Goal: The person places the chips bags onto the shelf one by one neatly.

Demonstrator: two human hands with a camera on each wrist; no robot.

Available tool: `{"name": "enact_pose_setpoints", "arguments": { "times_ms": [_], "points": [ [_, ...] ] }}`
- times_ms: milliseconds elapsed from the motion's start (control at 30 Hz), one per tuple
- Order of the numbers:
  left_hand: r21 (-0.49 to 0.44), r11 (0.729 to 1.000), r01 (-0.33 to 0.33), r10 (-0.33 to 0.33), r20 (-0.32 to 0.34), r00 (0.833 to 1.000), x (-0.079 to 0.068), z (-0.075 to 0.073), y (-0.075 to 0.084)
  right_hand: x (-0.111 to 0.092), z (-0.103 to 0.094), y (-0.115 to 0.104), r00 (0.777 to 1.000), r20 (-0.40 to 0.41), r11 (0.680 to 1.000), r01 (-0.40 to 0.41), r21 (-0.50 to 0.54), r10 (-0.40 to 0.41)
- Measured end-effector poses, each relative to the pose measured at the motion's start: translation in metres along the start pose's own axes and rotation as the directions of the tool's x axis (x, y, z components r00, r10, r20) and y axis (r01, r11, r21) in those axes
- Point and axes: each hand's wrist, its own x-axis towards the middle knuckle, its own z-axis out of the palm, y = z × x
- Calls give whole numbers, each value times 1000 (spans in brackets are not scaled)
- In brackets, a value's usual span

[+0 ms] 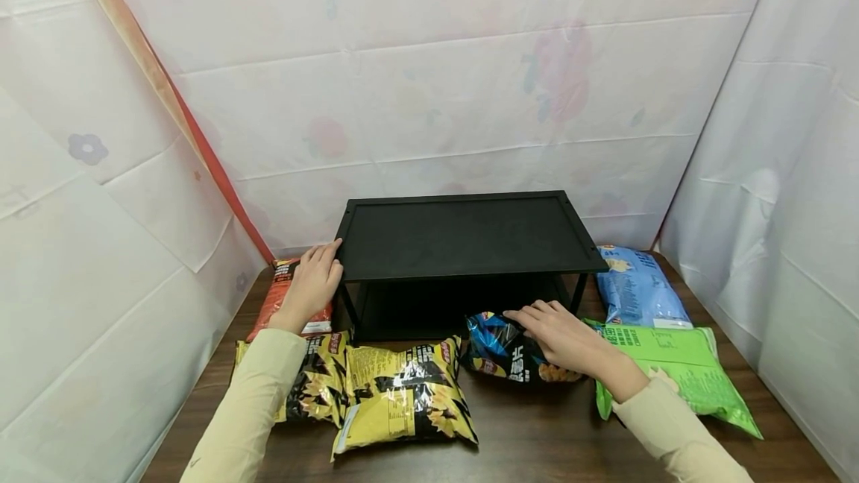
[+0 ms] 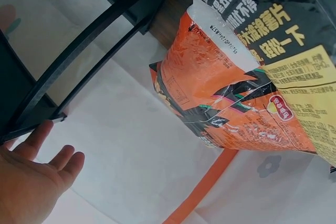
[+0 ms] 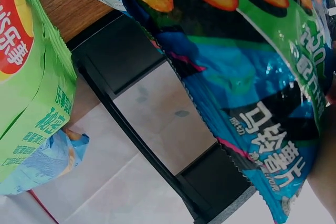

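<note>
My right hand [image 1: 557, 334] holds a blue and black bag of potato chips [image 1: 499, 349] at its upper edge, in front of the shelf's lower level. In the right wrist view the same bag [image 3: 252, 77] fills the upper right, and most of the hand is hidden behind it. My left hand [image 1: 313, 282] touches the left edge of a black two-level shelf [image 1: 463, 233]. Seen from the left wrist, that hand [image 2: 37, 177] has its fingers loosely extended, with fingertips at the shelf's frame [image 2: 68, 61].
Two yellow and black chip bags [image 1: 409, 401] lie in front of the shelf at left. An orange-red bag [image 1: 277, 297] lies beyond my left forearm. To the right are a green bag [image 1: 691, 375] and a blue bag [image 1: 637, 289]. White cloth walls [image 1: 436, 95] surround the brown table [image 1: 523, 438].
</note>
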Motion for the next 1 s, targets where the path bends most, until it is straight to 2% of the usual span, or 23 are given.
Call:
{"name": "enact_pose_setpoints", "arguments": {
  "times_ms": [167, 433, 600, 700, 1000],
  "points": [
    [-6, 1000, 0, 0, -2, 1000, -1, 0, 0, 1, 4, 2, 999, -38, 999, -6, -37, 5],
    [-3, 1000, 6, -6, 1, 1000, 0, -1, -1, 1, 12, 7, 984, -176, 998, -17, -67, 5],
    [-5, 1000, 11, -11, 4, 1000, -1, -1, 0, 1, 17, 9, 978, -209, 996, -11, -86, -7],
    [-11, 1000, 11, -11, 2, 1000, -1, -1, 1, 0, 17, 8, 981, -196, 995, -27, -97, 8],
    [-9, 1000, 1, -1, -2, 1000, -1, 0, 1, -2, 17, 7, 993, -58, 985, -109, -134, 102]
  ]
}}
